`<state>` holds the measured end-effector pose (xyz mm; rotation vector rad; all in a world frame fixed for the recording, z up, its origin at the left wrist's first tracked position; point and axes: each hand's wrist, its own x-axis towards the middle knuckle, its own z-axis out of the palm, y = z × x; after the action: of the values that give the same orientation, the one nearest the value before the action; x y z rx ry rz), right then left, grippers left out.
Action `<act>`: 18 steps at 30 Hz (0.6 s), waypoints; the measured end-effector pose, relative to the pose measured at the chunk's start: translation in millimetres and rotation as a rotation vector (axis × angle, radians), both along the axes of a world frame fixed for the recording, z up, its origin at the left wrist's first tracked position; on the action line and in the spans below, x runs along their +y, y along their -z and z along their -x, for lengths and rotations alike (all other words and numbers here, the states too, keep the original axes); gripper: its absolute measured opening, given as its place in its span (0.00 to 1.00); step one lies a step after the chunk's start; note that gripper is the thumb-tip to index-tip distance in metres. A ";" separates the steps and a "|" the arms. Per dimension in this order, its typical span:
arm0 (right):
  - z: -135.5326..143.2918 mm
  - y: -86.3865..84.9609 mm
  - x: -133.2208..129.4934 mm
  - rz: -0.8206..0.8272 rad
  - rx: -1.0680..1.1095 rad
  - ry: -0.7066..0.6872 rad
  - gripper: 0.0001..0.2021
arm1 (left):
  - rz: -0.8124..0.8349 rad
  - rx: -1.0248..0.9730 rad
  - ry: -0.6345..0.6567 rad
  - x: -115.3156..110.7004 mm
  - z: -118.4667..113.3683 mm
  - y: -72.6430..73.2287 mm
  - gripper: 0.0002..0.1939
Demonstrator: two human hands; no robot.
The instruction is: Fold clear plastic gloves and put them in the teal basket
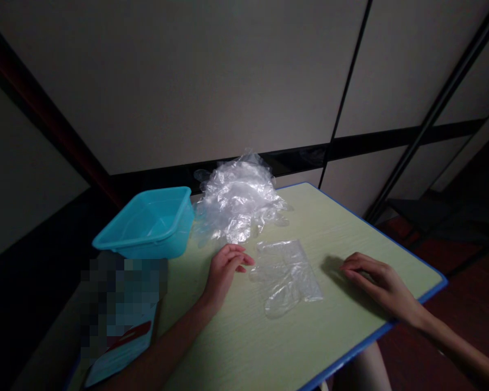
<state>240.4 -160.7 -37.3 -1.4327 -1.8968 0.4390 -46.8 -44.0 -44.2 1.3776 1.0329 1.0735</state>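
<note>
A clear plastic disposable glove (287,277) lies flat on the table between my two hands, its fingers pointing left and toward me. My left hand (226,269) is at the glove's left edge, its fingers loosely bent and apart, holding nothing. To the right of the glove, my right hand (377,281) hovers just over the tabletop. Its fingers are curled in toward the thumb, with nothing visible in them. Beyond my left hand rises a heap of crumpled clear plastic gloves (242,198).
A turquoise plastic basin (175,233) stands left of the heap. In front of it lies a partly blurred, flat printed package (126,336). The pale green table (342,228) has a blue edge. Light cabinet panels (212,81) stand behind it.
</note>
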 end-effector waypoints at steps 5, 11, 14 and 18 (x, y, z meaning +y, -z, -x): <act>5.8 -1.9 -0.8 -0.087 -0.180 -0.171 0.10 | 0.000 0.006 0.033 -1.9 -0.3 -0.2 0.08; 24.0 -5.4 0.1 -0.347 -0.646 -0.384 0.16 | -0.082 0.036 0.158 -7.5 -1.7 0.2 0.07; 26.8 -6.9 3.1 -0.432 -0.748 -0.441 0.17 | -0.092 0.068 0.212 -8.6 -2.9 2.6 0.07; 27.0 -6.5 7.0 -0.438 -0.796 -0.478 0.17 | -0.067 0.113 0.221 -8.8 -4.7 3.6 0.07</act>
<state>213.4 -153.7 -30.8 -0.8999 -2.7572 -0.4003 -42.1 -52.8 -47.8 1.5814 0.9072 0.8824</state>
